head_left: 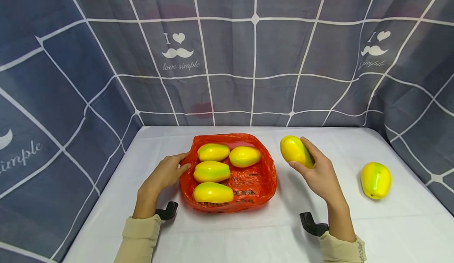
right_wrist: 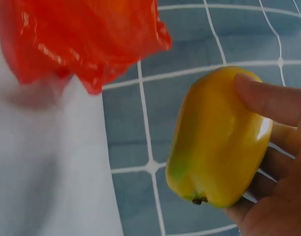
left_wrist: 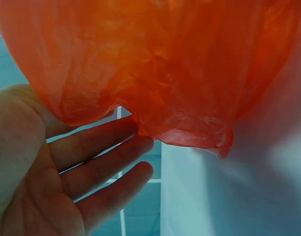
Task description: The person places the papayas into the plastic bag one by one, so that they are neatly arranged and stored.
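Mangoes and an orange bag on a white bench

The right hand [head_left: 319, 174] grips a mango [head_left: 295, 151] above the bench [head_left: 248, 231]; the left hand [head_left: 166, 172], fingers straight, touches the orange bag [head_left: 255, 184]. The curtain [head_left: 181, 52] reads "love simple".

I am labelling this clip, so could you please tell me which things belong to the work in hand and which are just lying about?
In hand: held mango, right hand, bag, left hand, four bagged mangoes.
Lying about: loose mango, white table, patterned backdrop.
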Demonstrator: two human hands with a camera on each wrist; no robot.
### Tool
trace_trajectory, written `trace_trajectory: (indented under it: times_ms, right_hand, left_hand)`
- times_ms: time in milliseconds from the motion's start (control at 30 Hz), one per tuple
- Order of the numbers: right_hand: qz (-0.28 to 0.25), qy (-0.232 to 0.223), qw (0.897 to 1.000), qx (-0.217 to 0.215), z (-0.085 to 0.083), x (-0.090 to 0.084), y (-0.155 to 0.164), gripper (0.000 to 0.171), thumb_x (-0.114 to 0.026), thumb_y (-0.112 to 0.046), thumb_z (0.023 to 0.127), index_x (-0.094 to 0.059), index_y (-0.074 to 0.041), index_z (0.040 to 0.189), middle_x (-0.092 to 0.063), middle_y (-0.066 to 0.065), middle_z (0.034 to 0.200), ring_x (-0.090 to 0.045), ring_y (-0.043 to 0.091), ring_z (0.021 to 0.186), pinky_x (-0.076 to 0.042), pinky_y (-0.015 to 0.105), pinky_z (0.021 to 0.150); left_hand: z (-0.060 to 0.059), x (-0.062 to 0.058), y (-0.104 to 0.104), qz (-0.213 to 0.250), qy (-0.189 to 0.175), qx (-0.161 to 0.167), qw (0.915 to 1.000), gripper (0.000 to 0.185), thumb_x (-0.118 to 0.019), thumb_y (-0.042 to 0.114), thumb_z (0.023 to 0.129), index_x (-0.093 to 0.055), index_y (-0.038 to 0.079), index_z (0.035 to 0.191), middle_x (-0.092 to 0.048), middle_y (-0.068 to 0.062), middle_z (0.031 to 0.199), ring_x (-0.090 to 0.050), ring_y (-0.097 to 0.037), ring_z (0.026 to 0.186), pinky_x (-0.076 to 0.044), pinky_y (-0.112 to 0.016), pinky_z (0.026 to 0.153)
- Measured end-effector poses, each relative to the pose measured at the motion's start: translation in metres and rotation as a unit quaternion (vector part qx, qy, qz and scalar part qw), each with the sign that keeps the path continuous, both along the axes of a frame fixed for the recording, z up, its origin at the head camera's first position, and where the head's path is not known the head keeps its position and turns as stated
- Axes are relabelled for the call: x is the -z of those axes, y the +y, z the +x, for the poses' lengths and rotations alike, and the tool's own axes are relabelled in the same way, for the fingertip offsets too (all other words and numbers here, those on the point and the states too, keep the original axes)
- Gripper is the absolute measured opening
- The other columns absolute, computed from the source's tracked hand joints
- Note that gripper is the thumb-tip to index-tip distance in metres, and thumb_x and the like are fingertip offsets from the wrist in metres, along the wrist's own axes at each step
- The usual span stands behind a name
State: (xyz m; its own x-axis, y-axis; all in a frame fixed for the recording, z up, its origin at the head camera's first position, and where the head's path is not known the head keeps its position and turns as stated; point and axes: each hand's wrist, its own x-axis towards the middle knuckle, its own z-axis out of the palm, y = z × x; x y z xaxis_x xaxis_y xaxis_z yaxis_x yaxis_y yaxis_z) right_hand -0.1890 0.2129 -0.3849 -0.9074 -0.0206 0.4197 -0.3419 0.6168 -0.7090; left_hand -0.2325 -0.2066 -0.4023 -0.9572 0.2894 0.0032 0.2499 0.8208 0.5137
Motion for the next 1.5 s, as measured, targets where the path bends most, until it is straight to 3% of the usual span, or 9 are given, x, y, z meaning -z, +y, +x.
trace_trajectory:
  times_ms: [67,133,167,333,700,867,1100,1333,1500]
  right_hand:
    - [0.001,0.011,1.000,-0.013,0.000,0.000,-0.007,0.072,-0.078,-0.005,0.083,-0.045,-0.003,0.147,-0.050,0.019,0.142,-0.053,0.035,0.118,-0.041,0.022,0.098]
    - [0.001,0.025,0.999,-0.025,0.000,0.000,-0.015,0.072,-0.078,-0.002,0.082,-0.045,-0.002,0.146,-0.051,0.019,0.141,-0.054,0.035,0.117,-0.040,0.018,0.097]
    - [0.003,0.033,0.999,-0.032,0.000,0.000,-0.019,0.072,-0.079,-0.001,0.082,-0.045,-0.002,0.146,-0.052,0.019,0.141,-0.054,0.034,0.117,-0.041,0.019,0.099]
    - [0.018,0.060,0.996,-0.066,0.001,-0.001,-0.048,0.075,-0.080,-0.002,0.081,-0.044,-0.001,0.146,-0.052,0.018,0.141,-0.054,0.034,0.121,-0.044,0.051,0.101]
    - [0.037,0.093,0.985,-0.138,0.005,0.004,-0.089,0.073,-0.082,-0.010,0.081,-0.047,-0.008,0.145,-0.043,0.009,0.151,-0.044,0.024,0.135,-0.038,0.045,0.109]
    - [0.059,0.110,0.982,-0.140,0.000,0.012,-0.097,0.070,-0.084,-0.011,0.079,-0.053,-0.011,0.142,-0.047,0.007,0.143,-0.045,0.026,0.130,-0.041,0.046,0.106]
    - [0.106,0.086,0.980,-0.143,-0.004,0.021,-0.102,0.071,-0.084,-0.007,0.077,-0.054,-0.010,0.141,-0.052,0.009,0.140,-0.047,0.028,0.129,-0.040,0.049,0.106]
    - [0.127,0.032,0.982,-0.135,-0.003,0.032,-0.104,0.069,-0.083,-0.007,0.078,-0.052,-0.003,0.139,-0.055,0.011,0.137,-0.049,0.030,0.129,-0.037,0.046,0.109]
    - [0.151,0.019,0.980,-0.130,-0.003,0.038,-0.103,0.068,-0.083,-0.008,0.079,-0.051,0.000,0.138,-0.055,0.014,0.138,-0.047,0.035,0.130,-0.035,0.049,0.111]
  left_hand:
    - [0.000,0.000,0.000,-0.001,0.000,0.002,1.0000,0.049,-0.062,0.017,0.098,-0.051,-0.005,0.140,-0.062,-0.020,0.126,-0.058,-0.037,0.114,-0.040,-0.055,0.104]
    - [0.000,0.000,0.000,-0.001,0.001,0.004,1.0000,0.049,-0.062,0.018,0.097,-0.051,-0.005,0.140,-0.063,-0.020,0.124,-0.059,-0.036,0.112,-0.041,-0.054,0.103]
    - [-0.001,0.001,0.000,-0.001,0.003,0.005,1.0000,0.049,-0.062,0.018,0.097,-0.051,-0.005,0.140,-0.064,-0.020,0.123,-0.059,-0.036,0.111,-0.042,-0.054,0.103]
    - [-0.002,0.001,0.001,0.001,0.010,0.008,0.9999,0.050,-0.063,0.017,0.097,-0.050,-0.006,0.140,-0.064,-0.020,0.121,-0.060,-0.036,0.109,-0.043,-0.054,0.102]
    - [-0.003,0.003,0.000,0.000,0.004,0.007,1.0000,0.050,-0.063,0.018,0.097,-0.050,-0.005,0.141,-0.063,-0.020,0.123,-0.059,-0.037,0.112,-0.042,-0.054,0.102]
    - [-0.003,0.001,0.001,-0.001,0.003,0.008,1.0000,0.050,-0.062,0.017,0.097,-0.050,-0.005,0.140,-0.063,-0.021,0.124,-0.059,-0.038,0.113,-0.042,-0.054,0.103]
    - [-0.003,0.001,0.002,-0.004,0.000,0.003,1.0000,0.051,-0.063,0.018,0.097,-0.050,-0.005,0.141,-0.062,-0.021,0.125,-0.058,-0.037,0.114,-0.042,-0.054,0.103]
    - [-0.002,0.003,0.002,-0.009,-0.006,0.000,0.9999,0.050,-0.062,0.018,0.098,-0.050,-0.005,0.140,-0.062,-0.021,0.126,-0.058,-0.038,0.116,-0.041,-0.054,0.103]
    - [-0.001,0.003,0.004,-0.011,-0.006,-0.004,0.9999,0.051,-0.063,0.018,0.097,-0.050,-0.005,0.141,-0.060,-0.022,0.129,-0.056,-0.040,0.119,-0.040,-0.055,0.104]
